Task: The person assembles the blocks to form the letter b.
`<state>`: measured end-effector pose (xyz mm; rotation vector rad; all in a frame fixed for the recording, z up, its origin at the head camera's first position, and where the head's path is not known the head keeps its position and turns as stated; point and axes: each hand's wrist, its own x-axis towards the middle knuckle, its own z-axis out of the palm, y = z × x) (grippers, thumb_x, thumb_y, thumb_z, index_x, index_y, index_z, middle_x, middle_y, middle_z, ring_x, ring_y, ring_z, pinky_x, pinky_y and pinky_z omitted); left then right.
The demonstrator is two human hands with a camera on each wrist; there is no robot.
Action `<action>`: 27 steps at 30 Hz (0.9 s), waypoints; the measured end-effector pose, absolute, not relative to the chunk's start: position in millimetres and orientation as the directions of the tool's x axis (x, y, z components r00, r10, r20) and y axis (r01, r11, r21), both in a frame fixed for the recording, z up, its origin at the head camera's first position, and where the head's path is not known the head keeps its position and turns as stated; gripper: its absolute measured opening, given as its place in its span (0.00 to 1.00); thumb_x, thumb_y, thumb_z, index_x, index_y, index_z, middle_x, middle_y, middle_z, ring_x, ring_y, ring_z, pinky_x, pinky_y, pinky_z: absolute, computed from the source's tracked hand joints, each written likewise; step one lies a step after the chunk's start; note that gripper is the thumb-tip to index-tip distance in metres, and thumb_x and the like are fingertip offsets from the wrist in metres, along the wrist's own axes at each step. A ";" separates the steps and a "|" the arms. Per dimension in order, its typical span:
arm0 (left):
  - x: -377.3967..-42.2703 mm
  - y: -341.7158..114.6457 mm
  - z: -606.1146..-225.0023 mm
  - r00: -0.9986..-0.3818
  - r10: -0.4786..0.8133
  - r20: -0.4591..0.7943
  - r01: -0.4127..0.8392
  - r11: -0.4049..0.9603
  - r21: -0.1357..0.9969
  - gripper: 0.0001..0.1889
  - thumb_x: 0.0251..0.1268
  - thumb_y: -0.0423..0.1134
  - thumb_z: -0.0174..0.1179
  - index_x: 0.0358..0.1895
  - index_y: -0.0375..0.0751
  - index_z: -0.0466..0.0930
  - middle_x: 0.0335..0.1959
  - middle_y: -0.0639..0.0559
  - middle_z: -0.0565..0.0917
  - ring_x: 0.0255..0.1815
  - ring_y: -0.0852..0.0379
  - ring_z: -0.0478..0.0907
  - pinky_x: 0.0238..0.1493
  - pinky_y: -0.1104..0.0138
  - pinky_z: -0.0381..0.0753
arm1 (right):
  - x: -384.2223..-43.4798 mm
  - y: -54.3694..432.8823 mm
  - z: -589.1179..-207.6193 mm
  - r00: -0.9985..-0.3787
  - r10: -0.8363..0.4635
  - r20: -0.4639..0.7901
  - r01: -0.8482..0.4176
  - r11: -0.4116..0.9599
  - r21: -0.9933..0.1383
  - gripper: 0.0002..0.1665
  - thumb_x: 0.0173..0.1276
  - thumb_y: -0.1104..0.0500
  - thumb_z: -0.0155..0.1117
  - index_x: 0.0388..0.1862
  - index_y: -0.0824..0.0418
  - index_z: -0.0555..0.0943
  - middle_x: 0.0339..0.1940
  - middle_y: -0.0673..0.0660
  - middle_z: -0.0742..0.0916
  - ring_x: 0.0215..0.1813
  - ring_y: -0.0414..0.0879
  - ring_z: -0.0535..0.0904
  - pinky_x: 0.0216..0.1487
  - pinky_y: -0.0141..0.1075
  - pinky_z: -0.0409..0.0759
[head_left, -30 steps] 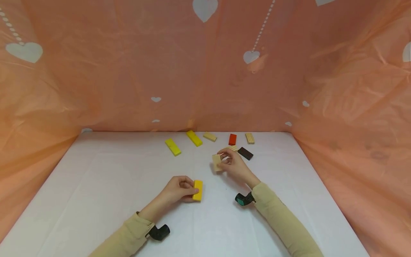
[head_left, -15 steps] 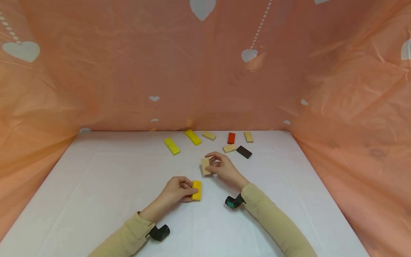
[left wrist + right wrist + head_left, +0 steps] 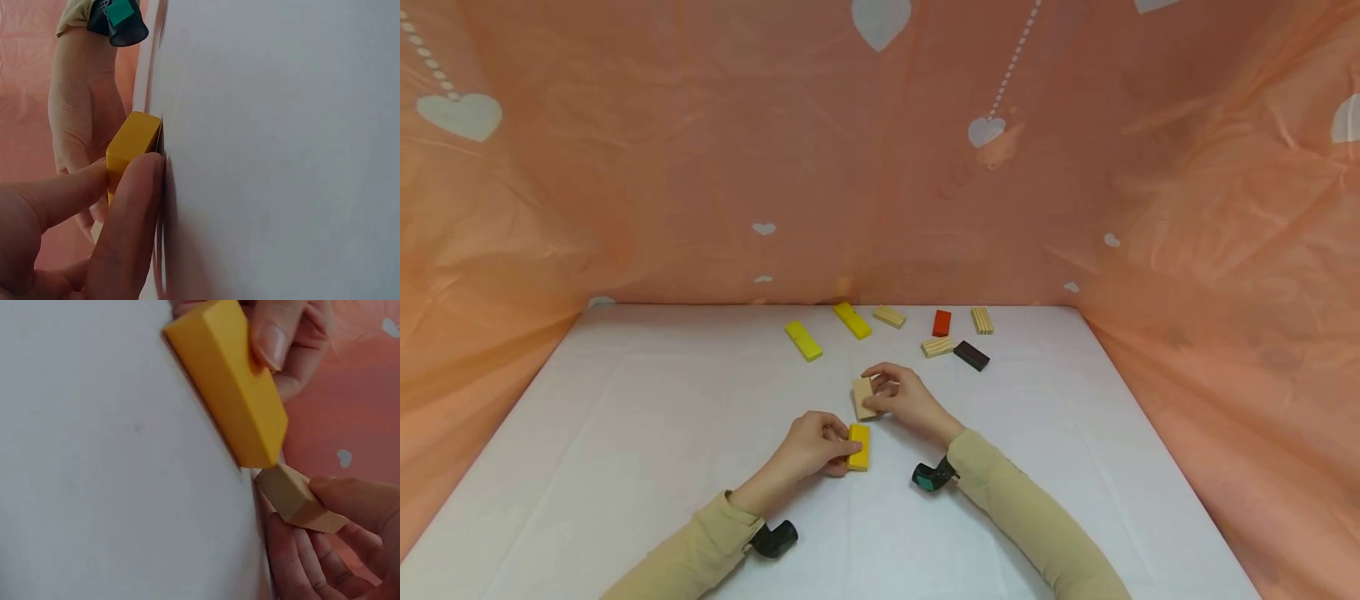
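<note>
An orange-yellow block (image 3: 859, 457) is pinched between the thumb and fingers of my left hand (image 3: 808, 446), close over the white table. Just beyond it, my right hand (image 3: 906, 402) grips a plain wooden block (image 3: 862, 398) from the right side. The two blocks are nearly end to end in the head view. From the right wrist, the yellow block (image 3: 231, 387) overlaps the near end of the wooden block (image 3: 290, 494). In the left wrist view the yellow block (image 3: 132, 139) stands between thumb and finger, and hides most of the wooden one.
Farther back lie two yellow blocks (image 3: 804, 341), a red block (image 3: 942, 322), a dark brown block (image 3: 972, 356) and several striped wooden blocks (image 3: 937, 347). An orange curtain (image 3: 700, 167) with white hearts borders the white tabletop (image 3: 662, 417) at the back and sides.
My right hand has carried the wooden block left and toward me, up to the far end of the yellow block. The left hand has stayed nearly still with its block.
</note>
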<state>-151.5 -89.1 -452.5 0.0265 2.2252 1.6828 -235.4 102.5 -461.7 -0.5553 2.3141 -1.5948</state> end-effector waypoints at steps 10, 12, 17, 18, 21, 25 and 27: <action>-148.4 -90.2 -447.2 -0.943 0.231 -0.238 -0.155 0.329 0.932 0.11 0.56 0.30 0.68 0.35 0.28 0.75 0.21 0.45 0.82 0.17 0.54 0.80 0.21 0.64 0.85 | -233.5 98.4 -462.2 -0.900 -0.436 -0.008 -0.155 0.337 -0.929 0.23 0.60 0.64 0.71 0.54 0.58 0.77 0.41 0.56 0.82 0.34 0.46 0.80 0.34 0.30 0.83; -148.4 -90.8 -447.0 -0.943 0.237 -0.235 -0.147 0.337 0.930 0.11 0.56 0.30 0.67 0.35 0.28 0.75 0.21 0.45 0.82 0.17 0.54 0.80 0.21 0.64 0.85 | -234.0 98.0 -462.8 -0.902 -0.432 -0.001 -0.161 0.338 -0.927 0.23 0.59 0.64 0.71 0.54 0.58 0.77 0.40 0.55 0.82 0.33 0.45 0.80 0.34 0.30 0.83; -149.2 -92.9 -448.9 -0.940 0.242 -0.240 -0.151 0.336 0.930 0.10 0.56 0.28 0.66 0.36 0.28 0.74 0.20 0.44 0.82 0.16 0.54 0.80 0.20 0.64 0.85 | -233.4 96.1 -463.5 -0.904 -0.426 0.027 -0.189 0.342 -0.921 0.24 0.59 0.64 0.72 0.54 0.61 0.77 0.40 0.58 0.82 0.35 0.45 0.81 0.34 0.30 0.82; -149.7 -93.3 -449.6 -0.939 0.243 -0.244 -0.156 0.331 0.931 0.10 0.56 0.28 0.66 0.36 0.28 0.74 0.20 0.44 0.82 0.16 0.54 0.80 0.20 0.64 0.85 | -232.9 95.8 -463.6 -0.906 -0.421 0.031 -0.193 0.347 -0.918 0.24 0.58 0.63 0.72 0.54 0.61 0.77 0.40 0.59 0.83 0.35 0.46 0.81 0.35 0.30 0.82; -150.8 -94.9 -451.3 -0.936 0.247 -0.252 -0.166 0.322 0.932 0.11 0.56 0.28 0.66 0.37 0.28 0.74 0.19 0.44 0.82 0.16 0.53 0.80 0.20 0.63 0.85 | -231.6 95.0 -464.7 -0.911 -0.409 0.055 -0.217 0.362 -0.907 0.25 0.58 0.63 0.73 0.54 0.63 0.78 0.40 0.60 0.83 0.37 0.47 0.81 0.37 0.31 0.83; -152.2 -95.6 -454.1 -0.932 0.252 -0.261 -0.179 0.305 0.935 0.11 0.56 0.28 0.66 0.37 0.28 0.73 0.18 0.43 0.81 0.16 0.53 0.81 0.21 0.62 0.85 | -231.2 94.4 -465.0 -0.914 -0.401 0.059 -0.226 0.385 -0.895 0.24 0.58 0.62 0.73 0.53 0.63 0.78 0.38 0.58 0.84 0.37 0.46 0.81 0.38 0.31 0.83; -152.6 -95.4 -454.7 -0.931 0.247 -0.270 -0.192 0.297 0.935 0.10 0.56 0.28 0.66 0.37 0.29 0.73 0.19 0.44 0.81 0.17 0.53 0.81 0.21 0.62 0.85 | -230.6 93.8 -464.4 -0.916 -0.397 0.051 -0.223 0.401 -0.888 0.22 0.58 0.62 0.73 0.51 0.62 0.79 0.38 0.56 0.84 0.36 0.44 0.81 0.38 0.31 0.83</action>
